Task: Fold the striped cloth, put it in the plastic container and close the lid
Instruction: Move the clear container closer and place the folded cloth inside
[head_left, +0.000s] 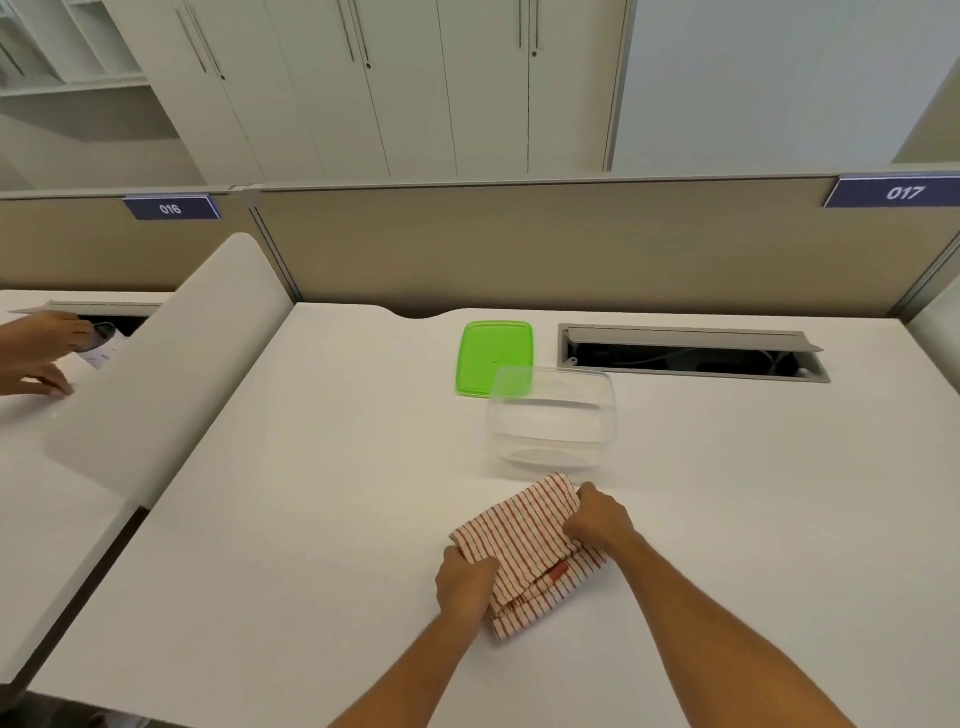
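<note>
Item 1, striped cloth (524, 551), count one: red-and-white, folded into a thick pad, lying on the white desk (322, 519) toward its near edge, right of centre. Several layers show at its near end, but I cannot count them. A small red tag shows near its right edge. Part of the left side is hidden under my left hand (465, 582), part of the far right corner under my right hand (597, 519).

Item 2, my hands, count two. The left is closed on the cloth's left edge, fingers curled over the fold. The right is closed on the far right corner, thumb up top (the fingertips are tucked out of sight in the fabric). Both forearms are cut off by the bottom edge of the view.

Item 3, plastic container (551, 415), count one: clear, open, nothing in it, standing just beyond the cloth toward the far edge. Its walls are hard to make out against the white surface.

Item 4, green lid (493, 356), count one: flat on the desk beyond the container, whose far left corner overlaps the lid's near right corner in the view.

Item 5, cable hatch (691, 353), count one: open, near the far right edge; contents dark and indistinct.

Item 6, another person's hands (39, 358), count two, at the neighbouring desk, cut off at the left.
</note>
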